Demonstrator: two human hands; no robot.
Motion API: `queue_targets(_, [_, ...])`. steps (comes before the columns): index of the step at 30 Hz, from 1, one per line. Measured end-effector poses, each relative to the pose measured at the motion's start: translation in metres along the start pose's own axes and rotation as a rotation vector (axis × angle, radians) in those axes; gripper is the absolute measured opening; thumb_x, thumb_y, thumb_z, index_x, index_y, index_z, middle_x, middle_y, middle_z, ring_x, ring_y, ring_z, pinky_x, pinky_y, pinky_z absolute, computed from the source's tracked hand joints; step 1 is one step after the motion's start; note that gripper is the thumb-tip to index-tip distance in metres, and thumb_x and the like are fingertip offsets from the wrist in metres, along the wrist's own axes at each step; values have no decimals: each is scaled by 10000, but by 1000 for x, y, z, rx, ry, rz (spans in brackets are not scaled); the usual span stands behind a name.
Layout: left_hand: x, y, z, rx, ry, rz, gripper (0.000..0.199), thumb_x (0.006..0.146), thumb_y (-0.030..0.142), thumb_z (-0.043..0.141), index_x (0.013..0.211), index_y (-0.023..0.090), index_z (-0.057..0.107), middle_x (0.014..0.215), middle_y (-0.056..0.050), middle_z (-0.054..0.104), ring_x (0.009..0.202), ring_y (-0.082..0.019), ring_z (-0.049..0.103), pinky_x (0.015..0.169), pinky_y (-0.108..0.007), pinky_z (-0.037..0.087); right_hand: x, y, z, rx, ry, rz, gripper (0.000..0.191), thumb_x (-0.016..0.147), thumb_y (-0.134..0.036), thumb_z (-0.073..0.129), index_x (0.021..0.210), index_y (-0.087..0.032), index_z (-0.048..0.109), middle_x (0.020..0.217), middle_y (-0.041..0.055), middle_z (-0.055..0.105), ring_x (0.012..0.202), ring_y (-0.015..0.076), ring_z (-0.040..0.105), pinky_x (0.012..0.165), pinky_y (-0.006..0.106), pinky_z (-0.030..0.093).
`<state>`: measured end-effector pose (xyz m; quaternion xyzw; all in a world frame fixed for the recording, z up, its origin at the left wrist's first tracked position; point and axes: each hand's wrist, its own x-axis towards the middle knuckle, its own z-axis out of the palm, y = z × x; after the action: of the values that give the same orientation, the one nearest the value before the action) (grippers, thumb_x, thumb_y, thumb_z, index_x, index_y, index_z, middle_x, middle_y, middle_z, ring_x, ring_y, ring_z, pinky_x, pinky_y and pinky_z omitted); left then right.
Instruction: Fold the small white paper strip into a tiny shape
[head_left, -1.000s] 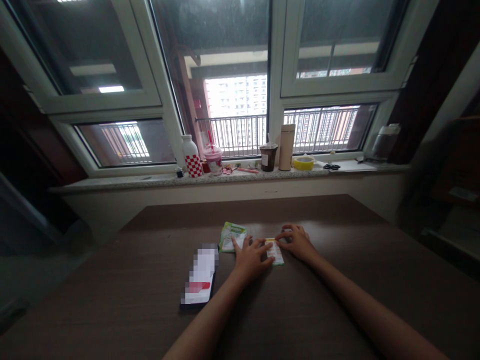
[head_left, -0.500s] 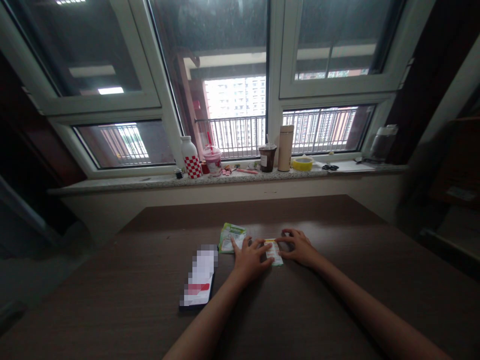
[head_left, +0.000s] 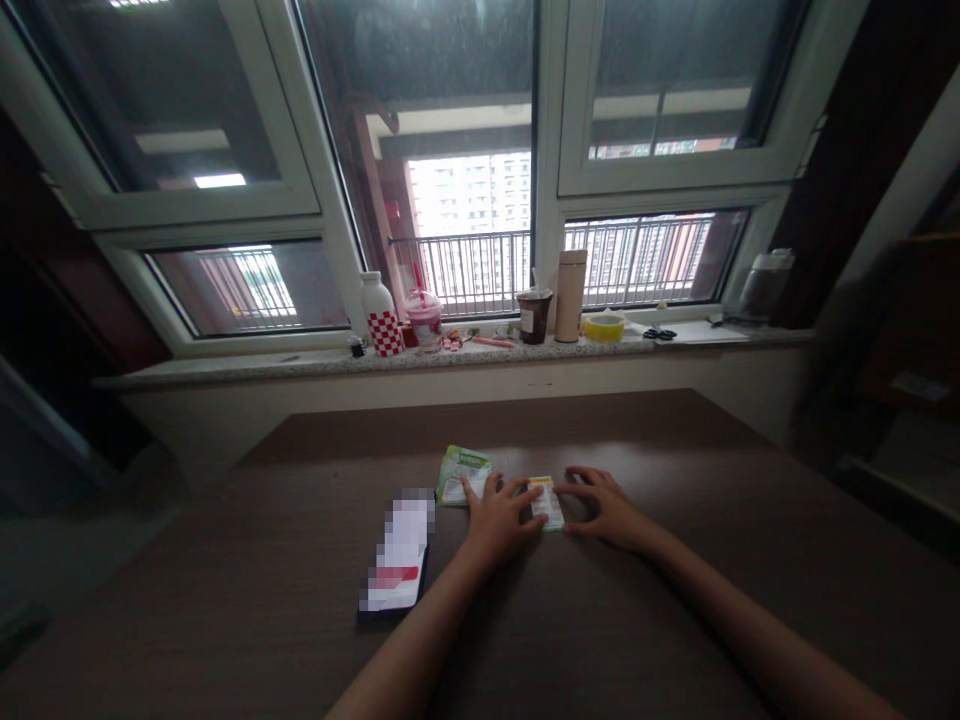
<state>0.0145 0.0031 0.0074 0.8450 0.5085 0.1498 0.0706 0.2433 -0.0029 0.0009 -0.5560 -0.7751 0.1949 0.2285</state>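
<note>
A small white card or packet (head_left: 550,511) with a yellow strip along its top and a pale green lower edge lies flat on the brown table (head_left: 585,640). My left hand (head_left: 501,518) rests over its left side, fingers spread, with fingertips on the card. On the other side is my right hand (head_left: 606,508), its fingers apart and the index fingertip close to the card's right edge; whether it touches I cannot tell. Green-and-white cards or packets (head_left: 459,480) lie just beyond my left hand, partly overlapped by its thumb.
A phone (head_left: 401,550) with a blurred screen lies left of my left forearm. On the windowsill (head_left: 300,366) stand a checkered bottle (head_left: 385,330), a pink cup (head_left: 425,325), a dark drink cup (head_left: 534,318), a tan flask (head_left: 571,298), yellow tape (head_left: 604,328) and scissors (head_left: 660,335).
My right hand has shifted slightly right and its fingers have spread more. The small card sits a touch farther left. My left hand is nearly still.
</note>
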Motion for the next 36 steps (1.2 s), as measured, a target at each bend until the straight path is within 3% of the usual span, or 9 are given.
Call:
queue_targets(6, [0,-1,0,9,9,3,455,860,631,456,1293,501,507,1392,60,536,1360,-370,292,993,-794,-151,1,6,2,84,39,-6,556,653,-482,779,1181,-358,658,1387,55,480,1294,282,386,1105,455,299])
queue_targets(10, [0,-1,0,12,-4,-4,458,859,634,456,1293,500,508,1404,61,525,1363,-371,288,995,-789,-157,3,12,7,137,109,-11,231,743,-398,709,951,-311,756,1275,48,565,1236,259,441,1095,436,325])
queue_targets(13, [0,0,0,12,-7,-10,461,859,631,455,1293,489,517,1408,47,521,1365,-376,282,1002,-783,-154,4,12,10,100,108,-20,118,756,-356,696,831,-306,772,1238,39,588,1229,254,440,1099,425,318])
queue_targets(36, [-1,1,0,0,10,4,449,861,610,482,1296,503,504,1402,63,529,1369,-369,285,994,-790,-158,12,-5,8,-26,157,76,96,776,-336,699,835,-329,774,1223,38,602,1228,269,428,1076,439,333])
